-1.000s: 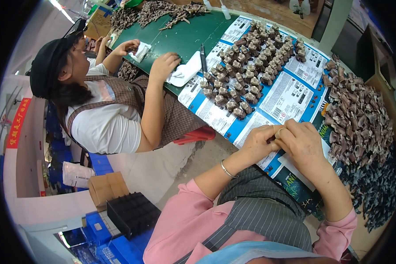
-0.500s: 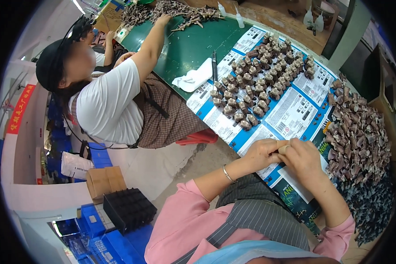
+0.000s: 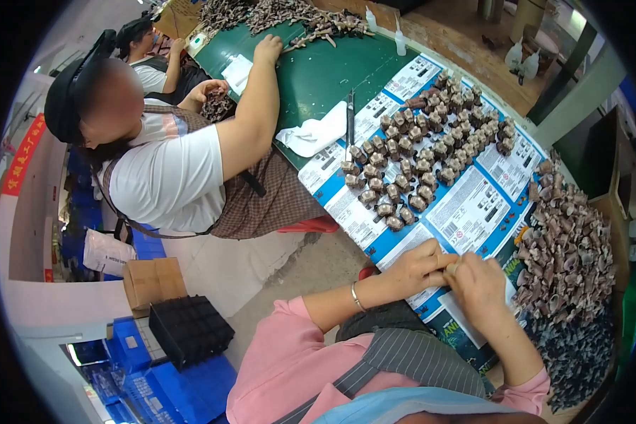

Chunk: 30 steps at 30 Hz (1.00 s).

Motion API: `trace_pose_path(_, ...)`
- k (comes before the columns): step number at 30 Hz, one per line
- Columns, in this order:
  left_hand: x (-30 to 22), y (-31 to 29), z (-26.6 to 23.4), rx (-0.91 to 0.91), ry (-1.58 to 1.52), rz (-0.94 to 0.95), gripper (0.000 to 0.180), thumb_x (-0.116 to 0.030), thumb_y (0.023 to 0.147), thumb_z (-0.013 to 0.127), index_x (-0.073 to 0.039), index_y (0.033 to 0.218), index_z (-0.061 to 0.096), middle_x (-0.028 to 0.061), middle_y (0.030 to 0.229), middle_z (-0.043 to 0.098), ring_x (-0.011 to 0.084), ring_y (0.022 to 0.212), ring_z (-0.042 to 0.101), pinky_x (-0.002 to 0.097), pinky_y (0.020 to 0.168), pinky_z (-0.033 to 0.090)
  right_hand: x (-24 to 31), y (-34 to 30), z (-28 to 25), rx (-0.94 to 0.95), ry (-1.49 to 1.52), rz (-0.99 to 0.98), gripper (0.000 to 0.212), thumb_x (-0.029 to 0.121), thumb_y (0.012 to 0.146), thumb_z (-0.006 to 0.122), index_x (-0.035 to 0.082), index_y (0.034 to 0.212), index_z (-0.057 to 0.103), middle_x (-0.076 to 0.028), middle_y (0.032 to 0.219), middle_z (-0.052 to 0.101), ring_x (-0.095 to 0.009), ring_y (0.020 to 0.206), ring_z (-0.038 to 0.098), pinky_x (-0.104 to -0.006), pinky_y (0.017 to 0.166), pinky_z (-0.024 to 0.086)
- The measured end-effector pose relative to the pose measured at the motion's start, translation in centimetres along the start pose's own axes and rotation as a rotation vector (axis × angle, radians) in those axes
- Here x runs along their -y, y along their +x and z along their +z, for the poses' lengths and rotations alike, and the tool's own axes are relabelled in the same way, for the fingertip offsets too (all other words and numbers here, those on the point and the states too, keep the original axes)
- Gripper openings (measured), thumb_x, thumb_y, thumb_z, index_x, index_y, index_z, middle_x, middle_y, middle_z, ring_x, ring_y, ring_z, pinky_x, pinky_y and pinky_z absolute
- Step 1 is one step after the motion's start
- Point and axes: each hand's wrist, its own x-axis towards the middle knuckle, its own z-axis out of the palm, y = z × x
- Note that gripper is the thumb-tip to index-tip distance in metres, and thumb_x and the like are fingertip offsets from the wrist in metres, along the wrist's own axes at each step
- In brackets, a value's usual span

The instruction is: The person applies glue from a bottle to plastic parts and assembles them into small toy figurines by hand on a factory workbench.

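My left hand (image 3: 418,268) and my right hand (image 3: 479,286) meet over the table's near edge, with fingertips pinched together. Whatever they hold is hidden by the fingers. Just beyond them, several rows of small brown and beige figure pieces (image 3: 405,166) stand on blue-and-white printed sheets (image 3: 466,210). To the right of my right hand lies a large heap of brown hollow pieces (image 3: 569,244). Nearer to me, a pile of dark bluish-grey small parts (image 3: 572,353) adjoins that heap.
A co-worker (image 3: 162,155) sits at left, one arm stretched over the green tabletop (image 3: 311,78) to brown parts (image 3: 332,27). Another person (image 3: 152,60) sits beyond. White cloth (image 3: 314,133), a dark pen-like tool (image 3: 350,113) and squeeze bottles (image 3: 400,41) lie or stand about. Black crate (image 3: 189,331) at lower left.
My view has shifted slightly. My hands stay together, with the pale bit seen between the fingers before now covered. The co-worker leans back a little, and a clump of brown parts shows at their other hand.
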Motion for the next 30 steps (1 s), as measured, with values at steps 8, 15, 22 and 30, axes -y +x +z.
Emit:
trace_pose_path(8, -0.4, 0.0, 0.2, -0.023, 0.013, -0.004, 0.042, -0.013, 0.074, 0.080, -0.005, 0.113, 0.065, 0.0088, 0.083, 0.052, 0.0224, 0.071, 0.058, 0.0327, 0.061, 0.049, 0.3, -0.6, 0.5, -0.038, -0.015, -0.008, 0.023, 0.010, 0.074, 0.076, 0.011, 0.090, 0.060, -0.006, 0.081, 0.055, -0.022, 0.066, 0.055, -0.0335, 0.058, 0.038)
trace_pose_path(15, -0.8, 0.1, 0.9, -0.015, -0.037, -0.074, 0.042, -0.008, 0.076, 0.078, -0.002, 0.115, 0.064, 0.0104, 0.087, 0.054, 0.0222, 0.073, 0.060, 0.0315, 0.061, 0.051, 0.1, -0.4, -0.1, -0.067, 0.074, 0.160, 0.020, 0.016, 0.077, 0.074, 0.011, 0.093, 0.064, -0.007, 0.083, 0.057, -0.027, 0.063, 0.055, -0.0378, 0.058, 0.043)
trace_pose_path(22, -1.1, 0.4, -0.1, -0.154, -0.082, -0.123, 0.055, -0.003, 0.072, 0.082, -0.004, 0.123, 0.064, 0.0078, 0.098, 0.062, 0.0112, 0.073, 0.061, 0.0219, 0.060, 0.050, -3.8, 1.3, -2.1, -0.006, 0.341, 0.549, 0.017, 0.022, 0.082, 0.073, 0.008, 0.087, 0.065, -0.009, 0.087, 0.060, -0.027, 0.075, 0.062, -0.0365, 0.066, 0.048)
trace_pose_path(30, -1.6, 1.3, 0.1, -0.061, -0.063, -0.110, 0.022, -0.002, 0.078, 0.077, -0.004, 0.100, 0.073, 0.0055, 0.083, 0.066, 0.0100, 0.067, 0.060, 0.0214, 0.057, 0.046, -13.0, 6.4, -0.5, -0.261, 0.179, 0.637, 0.019, 0.023, 0.085, 0.068, 0.006, 0.093, 0.065, -0.010, 0.095, 0.061, -0.027, 0.085, 0.063, -0.0358, 0.077, 0.049)
